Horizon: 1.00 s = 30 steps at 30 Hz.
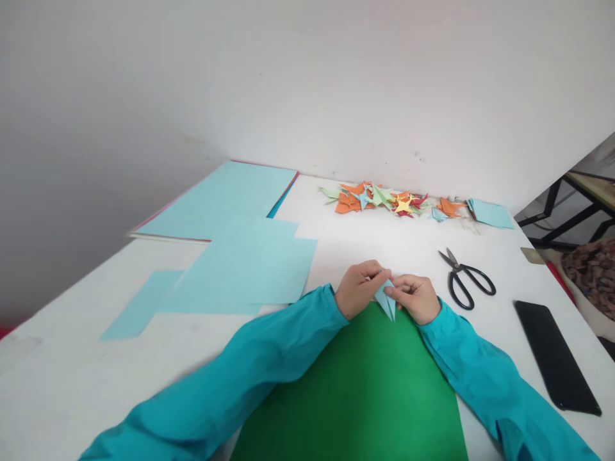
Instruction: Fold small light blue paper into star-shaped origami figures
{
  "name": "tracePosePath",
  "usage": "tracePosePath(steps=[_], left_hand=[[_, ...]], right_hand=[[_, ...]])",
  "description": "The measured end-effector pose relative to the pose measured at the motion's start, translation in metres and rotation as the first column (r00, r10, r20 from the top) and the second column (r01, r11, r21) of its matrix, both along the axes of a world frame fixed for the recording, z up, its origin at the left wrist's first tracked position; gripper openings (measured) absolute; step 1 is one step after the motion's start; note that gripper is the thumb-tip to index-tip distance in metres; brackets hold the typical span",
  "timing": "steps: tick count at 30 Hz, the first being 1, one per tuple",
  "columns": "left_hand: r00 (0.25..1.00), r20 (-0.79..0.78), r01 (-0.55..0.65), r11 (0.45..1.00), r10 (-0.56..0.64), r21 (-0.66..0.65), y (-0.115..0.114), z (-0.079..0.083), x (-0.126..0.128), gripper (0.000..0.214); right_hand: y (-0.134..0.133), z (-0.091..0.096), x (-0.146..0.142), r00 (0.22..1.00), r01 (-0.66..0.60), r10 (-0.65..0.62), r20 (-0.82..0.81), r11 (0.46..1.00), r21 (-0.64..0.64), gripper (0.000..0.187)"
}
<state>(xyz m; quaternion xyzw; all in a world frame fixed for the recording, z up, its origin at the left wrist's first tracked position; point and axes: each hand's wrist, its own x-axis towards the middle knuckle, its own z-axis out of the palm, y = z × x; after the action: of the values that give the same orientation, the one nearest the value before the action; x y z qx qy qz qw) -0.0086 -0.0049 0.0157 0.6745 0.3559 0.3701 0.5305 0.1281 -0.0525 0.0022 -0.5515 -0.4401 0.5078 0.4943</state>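
My left hand (356,289) and my right hand (416,298) meet over the far edge of a green sheet (365,390). Both pinch a small folded light-blue paper piece (386,299) that points down toward me. The fingers of each hand are closed on it. Teal sleeves cover both forearms.
Light-blue sheets (250,266) lie to the left, with a stack of coloured paper (218,202) behind them. A pile of folded paper shapes (384,200) sits by the wall. Black scissors (465,278) and a black phone (555,355) lie to the right on the white table (67,378).
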Motion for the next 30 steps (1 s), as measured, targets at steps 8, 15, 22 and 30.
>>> tracePosePath(steps=[8, 15, 22, 30], left_hand=[[0.998, 0.06, -0.009, 0.978, 0.022, -0.206, 0.0035, -0.0001, -0.0002, 0.046], [0.991, 0.134, 0.019, 1.0, -0.016, -0.016, 0.0044, -0.0037, -0.0021, 0.033], [0.997, 0.08, -0.007, 0.998, 0.002, 0.063, 0.0062, -0.0035, -0.003, 0.026], [0.997, 0.074, 0.03, 0.998, -0.034, 0.053, 0.0053, -0.0046, -0.0045, 0.031]], right_hand=[[-0.0003, -0.0021, 0.002, 0.999, -0.028, 0.028, 0.019, 1.0, -0.002, 0.02], [0.0002, -0.0021, 0.0038, 1.0, 0.002, -0.003, 0.016, 0.999, 0.037, 0.022], [0.0011, -0.0025, 0.0059, 1.0, 0.026, -0.027, 0.011, 0.998, 0.06, 0.023], [0.0008, -0.0012, 0.0038, 1.0, 0.006, -0.006, -0.005, 1.0, 0.018, 0.021]])
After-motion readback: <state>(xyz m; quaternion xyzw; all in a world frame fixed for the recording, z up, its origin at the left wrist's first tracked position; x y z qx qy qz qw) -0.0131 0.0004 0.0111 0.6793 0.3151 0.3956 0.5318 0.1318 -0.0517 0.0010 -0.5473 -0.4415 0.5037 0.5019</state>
